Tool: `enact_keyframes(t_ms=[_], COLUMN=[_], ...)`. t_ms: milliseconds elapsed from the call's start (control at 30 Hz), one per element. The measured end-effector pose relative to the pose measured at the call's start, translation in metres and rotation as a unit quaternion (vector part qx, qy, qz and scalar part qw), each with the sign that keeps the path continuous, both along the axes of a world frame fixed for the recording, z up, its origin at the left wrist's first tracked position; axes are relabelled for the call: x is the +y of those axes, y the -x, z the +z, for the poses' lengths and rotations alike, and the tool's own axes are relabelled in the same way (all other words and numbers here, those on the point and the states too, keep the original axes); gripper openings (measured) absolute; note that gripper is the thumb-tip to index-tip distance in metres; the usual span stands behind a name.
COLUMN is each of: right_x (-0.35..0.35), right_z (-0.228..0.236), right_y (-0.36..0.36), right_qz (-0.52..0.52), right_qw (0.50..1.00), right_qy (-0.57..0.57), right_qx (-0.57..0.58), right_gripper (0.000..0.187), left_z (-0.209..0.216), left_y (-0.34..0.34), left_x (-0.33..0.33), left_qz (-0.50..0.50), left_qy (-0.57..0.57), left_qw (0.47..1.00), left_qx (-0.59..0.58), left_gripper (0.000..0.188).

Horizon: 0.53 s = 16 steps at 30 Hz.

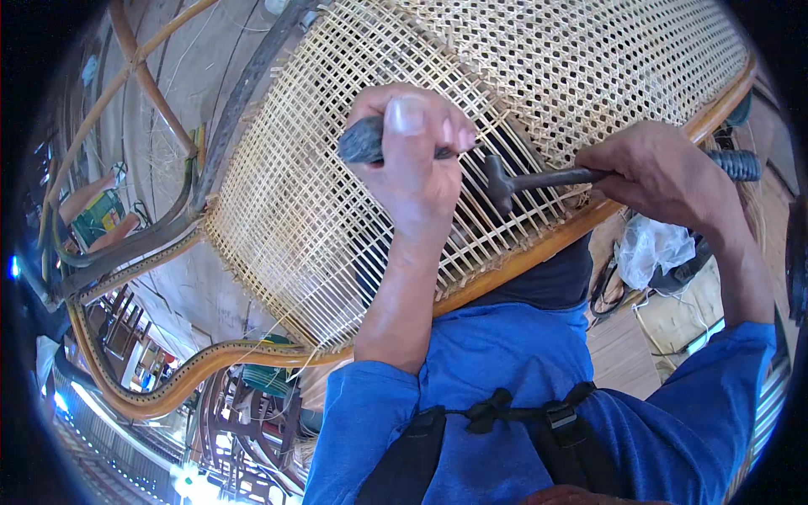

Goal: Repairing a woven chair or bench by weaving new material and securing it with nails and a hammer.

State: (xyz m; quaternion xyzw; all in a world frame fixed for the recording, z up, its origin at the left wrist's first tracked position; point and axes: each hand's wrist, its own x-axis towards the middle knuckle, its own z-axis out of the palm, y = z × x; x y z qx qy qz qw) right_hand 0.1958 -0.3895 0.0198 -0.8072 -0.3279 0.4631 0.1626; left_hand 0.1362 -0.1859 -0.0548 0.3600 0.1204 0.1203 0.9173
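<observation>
Left hand (412, 160) is fisted around a dark tapered metal punch (364, 140); right hand (665, 172) grips a small dark iron hammer (539, 181) at three o'clock. Both work the pale woven cane panel (337, 210) at centre: light, springy, likely fragile; best held by its rim.

Left grip (410, 160) fisted, thumb up; right grip (661, 172) clenched, both forearms raised.

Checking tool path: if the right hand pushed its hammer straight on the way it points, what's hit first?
The right hand points its hammer leftward. The hammer head sits just short of the dark tool held in the left hand, over the woven cane panel. Likely that tool's tip first, though depth is unclear.
</observation>
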Motion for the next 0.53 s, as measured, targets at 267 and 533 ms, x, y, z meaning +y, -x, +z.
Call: enact_keyframes(t_ms=[267, 533], right_x=[0.004, -0.006], right_z=[0.006, 0.002], right_y=[-0.008, -0.004], right_qz=[0.044, 0.017], right_qw=[0.993, 0.998], right_qy=[0.039, 0.055], right_qx=[0.105, 0.015], right_gripper=[0.016, 0.022], left_z=[0.004, 0.006], left_y=[-0.004, -0.009], left_x=[-0.017, -0.01], left_qz=[-0.025, 0.001], left_qy=[-0.214, -0.022], left_qw=[0.972, 0.999], left_qx=[0.096, 0.033], left_gripper=[0.025, 0.015])
